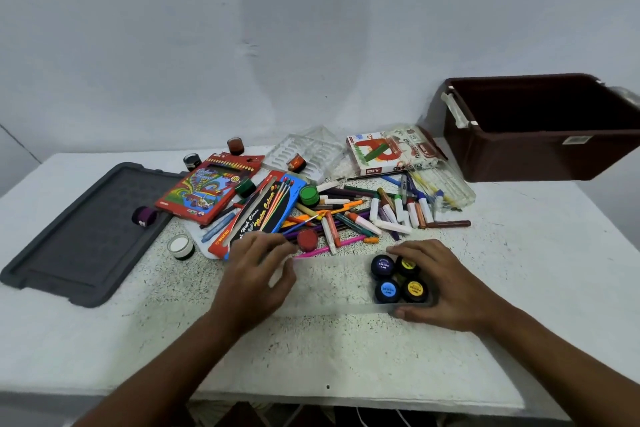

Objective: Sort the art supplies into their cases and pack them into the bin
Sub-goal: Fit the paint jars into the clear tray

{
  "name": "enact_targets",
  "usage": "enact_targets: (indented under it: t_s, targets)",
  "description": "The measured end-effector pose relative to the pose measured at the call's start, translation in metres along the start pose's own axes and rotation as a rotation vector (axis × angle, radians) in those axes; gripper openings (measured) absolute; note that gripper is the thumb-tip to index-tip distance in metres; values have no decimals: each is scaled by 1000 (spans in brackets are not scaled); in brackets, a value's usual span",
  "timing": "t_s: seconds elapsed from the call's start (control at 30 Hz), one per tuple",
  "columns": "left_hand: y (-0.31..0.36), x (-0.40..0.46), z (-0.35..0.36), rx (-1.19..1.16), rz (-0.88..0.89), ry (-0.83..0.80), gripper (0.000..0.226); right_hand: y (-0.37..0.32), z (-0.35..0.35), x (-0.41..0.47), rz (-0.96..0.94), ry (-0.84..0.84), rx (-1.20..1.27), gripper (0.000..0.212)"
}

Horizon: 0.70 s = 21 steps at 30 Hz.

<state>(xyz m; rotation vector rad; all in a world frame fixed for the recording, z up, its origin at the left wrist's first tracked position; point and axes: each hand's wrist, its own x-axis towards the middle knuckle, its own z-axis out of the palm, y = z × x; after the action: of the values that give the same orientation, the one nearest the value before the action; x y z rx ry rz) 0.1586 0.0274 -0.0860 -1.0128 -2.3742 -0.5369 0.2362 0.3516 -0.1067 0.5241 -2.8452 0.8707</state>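
A clear plastic case [332,282] lies in front of me with several paint pots [398,279] packed at its right end. My right hand [446,284] grips that right end of the case. At the case's left end my left hand [258,274] rests with fingers spread, and whether it grips the case I cannot tell. A red paint pot [307,239] lies just beyond my left hand. A heap of markers, crayons and pencils [363,215] lies behind the case. The dark red bin [540,156] stands open at the back right.
The grey bin lid [83,239] lies at the left with a purple pot [144,216] on it. A white-capped pot [180,246], a coloured pencil box [207,187], a watercolour box [259,211], a clear tray [304,152] and a crayon box [384,152] lie around the heap.
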Motion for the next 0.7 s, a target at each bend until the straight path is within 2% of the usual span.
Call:
enact_targets:
  t_s: [0.2,0.37,0.5,0.7]
  targets:
    - [17,49,9,-14,-233,-248,48,0,1,0,20,1,15,84]
    - [22,62,13,-6,-358,-440,50,-1,-1,1,31,-4,29,83]
    - [25,68,14,-21,-397,-473,43,-3,-2,1,30,4,51,83]
    - [26,71,12,-32,-401,-420,27,-3,-1,-1,54,5,40,86]
